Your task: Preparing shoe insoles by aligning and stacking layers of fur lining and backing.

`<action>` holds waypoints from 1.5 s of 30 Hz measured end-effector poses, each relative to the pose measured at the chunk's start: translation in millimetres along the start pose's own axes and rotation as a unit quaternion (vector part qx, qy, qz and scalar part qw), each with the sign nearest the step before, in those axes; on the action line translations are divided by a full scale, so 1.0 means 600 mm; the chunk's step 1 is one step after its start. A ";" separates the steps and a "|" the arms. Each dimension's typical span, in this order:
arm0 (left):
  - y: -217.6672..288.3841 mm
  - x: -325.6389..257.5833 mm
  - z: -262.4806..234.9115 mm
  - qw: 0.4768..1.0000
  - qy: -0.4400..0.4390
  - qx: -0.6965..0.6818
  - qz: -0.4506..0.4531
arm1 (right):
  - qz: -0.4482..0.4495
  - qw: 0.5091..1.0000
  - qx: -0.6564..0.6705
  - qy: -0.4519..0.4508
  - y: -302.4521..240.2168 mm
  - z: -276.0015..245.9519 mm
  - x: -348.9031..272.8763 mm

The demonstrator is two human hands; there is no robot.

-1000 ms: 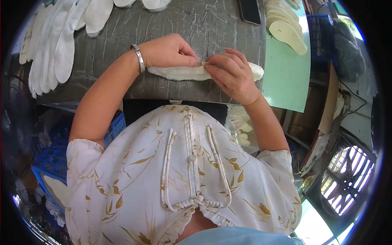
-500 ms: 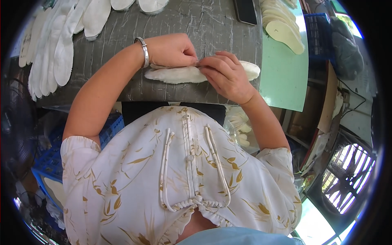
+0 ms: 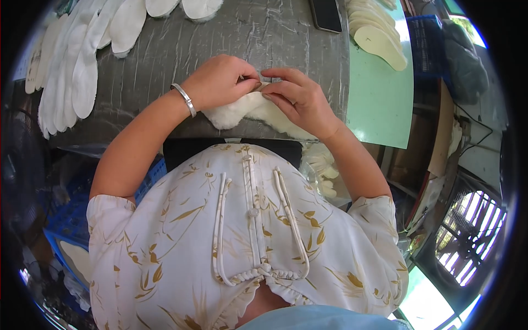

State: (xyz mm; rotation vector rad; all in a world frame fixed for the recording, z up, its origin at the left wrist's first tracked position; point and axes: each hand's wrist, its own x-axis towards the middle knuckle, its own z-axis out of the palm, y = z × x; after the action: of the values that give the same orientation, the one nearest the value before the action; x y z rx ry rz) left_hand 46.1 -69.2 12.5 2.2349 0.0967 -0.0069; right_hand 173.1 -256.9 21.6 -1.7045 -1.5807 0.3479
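Fluffy white insole (image 3: 234, 114), which lay bent just below the left grip (image 3: 220, 80), nearly closed and pinching its upper edge, right grip (image 3: 303, 102) pinched close beside, grey counter (image 3: 286, 47) beneath, dark phone (image 3: 325, 15) beyond the right grip, white insoles (image 3: 85, 82) left of the left grip.

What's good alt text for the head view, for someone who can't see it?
The left hand, silver bracelet at its wrist, and the right hand touch a fluffy white piece over a dark table; white insole shapes, a phone and cream insole shapes lie beyond.
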 end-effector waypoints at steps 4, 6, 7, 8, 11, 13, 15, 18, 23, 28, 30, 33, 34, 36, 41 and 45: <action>0.006 -0.010 0.004 1.000 0.017 -0.013 -0.007 | 0.030 0.999 0.022 0.023 0.000 0.010 -0.001; 0.009 -0.016 0.003 0.994 0.004 -0.096 -0.049 | 0.028 0.999 0.012 0.015 0.000 0.012 0.000; 0.007 -0.022 0.006 0.986 0.010 -0.154 -0.064 | 0.024 1.000 0.001 0.002 0.000 0.010 0.000; 0.008 -0.028 0.006 0.984 0.017 -0.170 -0.056 | 0.028 1.000 0.002 0.004 -0.001 0.012 -0.001; 0.010 -0.042 -0.006 0.993 -0.015 -0.089 -0.082 | 0.046 0.999 -0.009 0.001 -0.002 0.013 -0.006; 0.016 -0.051 -0.006 0.994 0.000 -0.059 -0.093 | 0.048 0.999 -0.017 0.000 -0.006 0.010 -0.006; 0.013 -0.057 0.003 0.993 0.023 -0.052 -0.108 | 0.037 0.999 -0.025 0.003 -0.003 0.011 -0.009; 0.011 -0.057 0.006 0.986 0.015 -0.090 -0.138 | 0.039 0.999 -0.016 0.029 -0.004 0.015 -0.013; 0.009 -0.070 0.013 0.987 0.050 -0.093 -0.125 | 0.195 0.978 0.078 0.002 -0.022 -0.015 -0.025; 0.019 -0.078 0.013 0.995 0.060 -0.053 -0.057 | 0.221 0.973 0.044 -0.052 -0.033 -0.033 -0.042; 0.028 -0.086 0.013 0.996 0.073 -0.016 -0.038 | 0.183 0.983 0.020 -0.030 -0.038 -0.034 -0.048; 0.035 -0.094 0.018 0.995 0.091 0.003 -0.030 | 0.111 0.993 -0.039 0.009 -0.050 -0.034 -0.055; 0.036 -0.096 0.019 0.995 0.097 0.014 -0.030 | 0.080 0.995 -0.054 0.037 -0.049 -0.029 -0.060; 0.041 -0.098 0.019 0.994 0.102 0.025 -0.039 | 0.054 0.993 -0.090 0.050 -0.053 -0.027 -0.063; 0.039 -0.099 0.033 0.990 0.128 0.043 -0.030 | 0.035 0.988 -0.134 0.068 -0.061 -0.018 -0.067; 0.031 -0.104 0.044 0.988 0.154 0.025 0.000 | 0.021 0.990 -0.135 0.042 -0.065 -0.017 -0.066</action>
State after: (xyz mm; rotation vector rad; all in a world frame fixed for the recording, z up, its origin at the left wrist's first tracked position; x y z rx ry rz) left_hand -13.8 -105.5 13.1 2.2714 0.2662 0.3402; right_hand 143.9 -299.9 43.2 -1.9324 -1.5891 0.0825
